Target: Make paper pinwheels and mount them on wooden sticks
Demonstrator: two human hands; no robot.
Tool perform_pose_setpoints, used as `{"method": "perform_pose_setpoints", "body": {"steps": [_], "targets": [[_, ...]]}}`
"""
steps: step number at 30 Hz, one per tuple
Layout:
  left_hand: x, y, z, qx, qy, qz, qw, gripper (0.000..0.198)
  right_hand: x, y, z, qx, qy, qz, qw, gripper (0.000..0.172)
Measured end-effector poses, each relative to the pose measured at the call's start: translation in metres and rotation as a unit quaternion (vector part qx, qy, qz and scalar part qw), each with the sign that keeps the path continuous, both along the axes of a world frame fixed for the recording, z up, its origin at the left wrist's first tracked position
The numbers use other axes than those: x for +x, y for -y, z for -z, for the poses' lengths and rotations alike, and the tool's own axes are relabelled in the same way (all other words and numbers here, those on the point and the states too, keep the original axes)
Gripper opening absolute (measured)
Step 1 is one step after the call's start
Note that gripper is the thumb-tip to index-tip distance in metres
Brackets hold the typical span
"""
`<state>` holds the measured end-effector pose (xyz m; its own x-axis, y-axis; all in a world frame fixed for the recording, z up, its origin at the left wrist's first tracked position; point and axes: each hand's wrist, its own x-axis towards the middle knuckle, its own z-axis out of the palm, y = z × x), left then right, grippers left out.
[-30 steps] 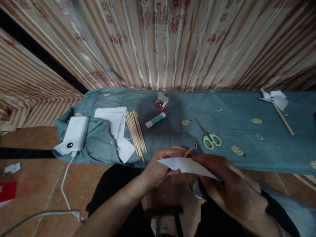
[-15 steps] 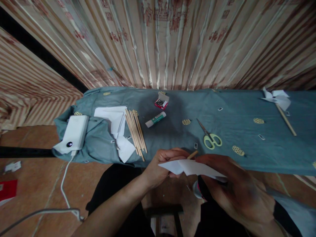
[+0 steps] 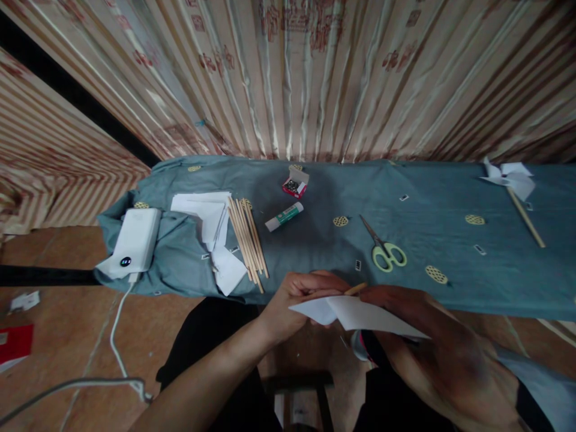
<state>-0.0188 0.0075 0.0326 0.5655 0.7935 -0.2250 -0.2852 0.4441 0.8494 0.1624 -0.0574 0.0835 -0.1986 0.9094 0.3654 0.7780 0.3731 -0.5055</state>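
Both my hands are low in the middle of the view, just in front of the near edge of the blue-grey cloth (image 3: 432, 198). My left hand (image 3: 294, 300) is closed, pinching the left end of a folded white paper (image 3: 360, 314). My right hand (image 3: 432, 348) is closed on the paper's right part from underneath. A thin wooden stick (image 3: 355, 289) pokes out between the two hands behind the paper; which hand grips it is hidden.
On the cloth lie a bundle of wooden sticks (image 3: 247, 239), white paper pieces (image 3: 209, 219), a glue stick (image 3: 283, 216), a small red box (image 3: 294, 183), green-handled scissors (image 3: 382, 249), a white power bank (image 3: 134, 243) with a cable, and a paper pinwheel (image 3: 513, 177) far right.
The paper has tilted, its right end stretching further right and down. The stick's tip has shifted a little right and lower. The things on the cloth stay put.
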Motion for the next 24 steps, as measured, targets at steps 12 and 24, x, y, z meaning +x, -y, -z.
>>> {"method": "perform_pose_setpoints", "body": {"steps": [12,24], "targets": [[-0.002,-0.002,-0.004,0.037,-0.003,0.016,0.999,0.027,0.0,-0.001,-0.002,0.035,0.006,-0.016,0.999,0.022],[-0.003,-0.003,-0.007,0.09,-0.047,-0.004,0.995,0.027,0.001,0.008,0.012,-0.012,-0.041,0.03,0.999,0.028]]}}
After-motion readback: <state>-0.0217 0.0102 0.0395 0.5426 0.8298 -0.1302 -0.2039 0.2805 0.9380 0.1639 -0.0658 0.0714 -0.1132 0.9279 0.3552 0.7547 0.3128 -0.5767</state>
